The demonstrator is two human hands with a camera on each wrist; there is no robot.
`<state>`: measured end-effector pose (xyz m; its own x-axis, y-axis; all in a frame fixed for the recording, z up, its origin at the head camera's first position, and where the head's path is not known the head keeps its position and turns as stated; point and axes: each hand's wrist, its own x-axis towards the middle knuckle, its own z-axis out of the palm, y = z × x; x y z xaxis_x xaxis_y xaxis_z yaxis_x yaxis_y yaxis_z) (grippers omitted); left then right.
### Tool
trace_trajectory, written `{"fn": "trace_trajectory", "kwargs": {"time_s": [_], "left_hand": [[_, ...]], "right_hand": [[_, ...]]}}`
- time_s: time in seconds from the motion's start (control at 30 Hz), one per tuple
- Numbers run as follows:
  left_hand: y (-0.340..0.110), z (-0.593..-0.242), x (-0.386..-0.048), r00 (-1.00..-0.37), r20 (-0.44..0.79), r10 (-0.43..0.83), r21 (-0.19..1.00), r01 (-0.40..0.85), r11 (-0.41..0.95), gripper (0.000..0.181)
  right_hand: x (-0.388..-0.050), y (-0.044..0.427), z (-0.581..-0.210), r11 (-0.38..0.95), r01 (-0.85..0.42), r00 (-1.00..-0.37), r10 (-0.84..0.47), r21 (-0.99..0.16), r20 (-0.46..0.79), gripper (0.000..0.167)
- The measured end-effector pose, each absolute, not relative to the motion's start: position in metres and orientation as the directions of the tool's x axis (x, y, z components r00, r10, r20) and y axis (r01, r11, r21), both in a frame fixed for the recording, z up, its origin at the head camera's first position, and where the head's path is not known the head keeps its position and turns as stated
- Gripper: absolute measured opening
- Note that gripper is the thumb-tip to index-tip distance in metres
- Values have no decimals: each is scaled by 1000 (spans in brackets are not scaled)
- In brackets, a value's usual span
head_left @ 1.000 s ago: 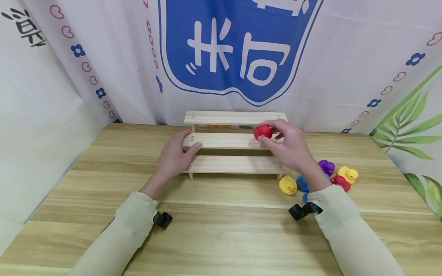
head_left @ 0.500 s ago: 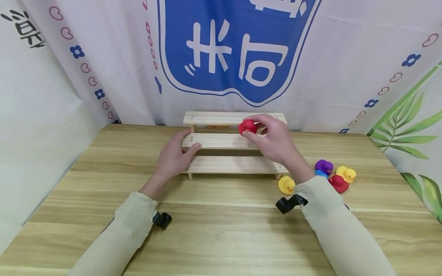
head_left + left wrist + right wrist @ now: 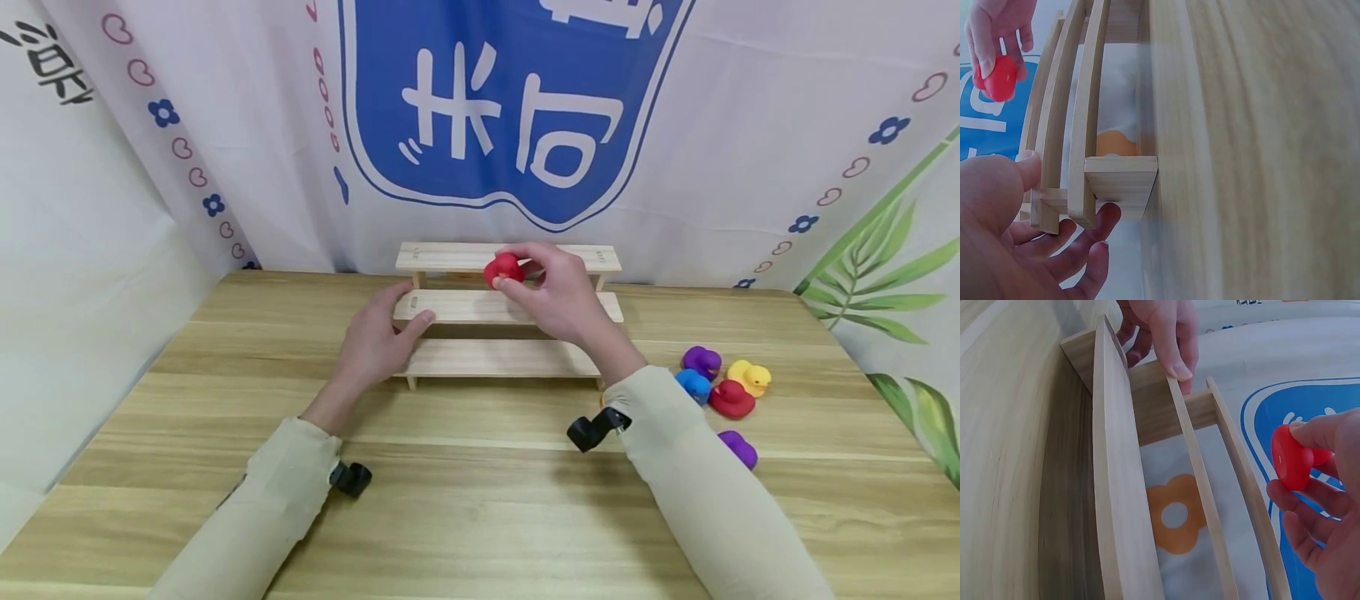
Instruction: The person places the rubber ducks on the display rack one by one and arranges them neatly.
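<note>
Before us a table (image 3: 465, 500) runs in pale and darker wood bands. White cloth (image 3: 262, 117) hangs behind, with a blue panel (image 3: 480, 175) of white characters and rows of hearts and flowers at the sides; at the far right we see green leaves (image 3: 862, 275). A wooden rack (image 3: 510, 358) of three steps stands near the table's back edge, and between its shelves the right wrist view shows us an orange flower (image 3: 1196, 512) on the cloth. To the rack's right we find a purple duck (image 3: 701, 362), a blue duck (image 3: 692, 387), a yellow duck (image 3: 748, 377) and a dark red duck (image 3: 732, 399) close together, and a second purple duck (image 3: 738, 450) partly behind the right sleeve (image 3: 720, 492).

We see the left hand (image 3: 378, 333) gripping the rack's left end, thumb on the middle shelf, fingers bent round the end. The right hand (image 3: 558, 292) pinches a bright red duck (image 3: 502, 269) between thumb and fingertips, parted just to its width; we see it held in the air above the rack, apart from the shelves
</note>
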<state>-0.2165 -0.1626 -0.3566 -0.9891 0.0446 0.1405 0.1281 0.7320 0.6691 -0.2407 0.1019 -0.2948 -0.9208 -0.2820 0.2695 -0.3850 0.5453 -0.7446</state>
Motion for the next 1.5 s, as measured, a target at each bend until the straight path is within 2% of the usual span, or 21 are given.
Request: {"fn": "trace_trajectory", "kwargs": {"time_s": [0.4,0.73,1.5], "left_hand": [[-160,-356,-218,-989,141,48,674,131,727,67],[-162,-356,-219,-990,134,43,681,124,722,66],[-163,-357,-220,-984,164,69,683,163,712,67]], "right_hand": [[-245,76,-287,524,-469,-880,-345,-711,327,41],[-254,46,-275,574,-503,-860,-404,-647,311,38],[-278,14,-282,661,-372,-919,-358,-652,163,44]]}}
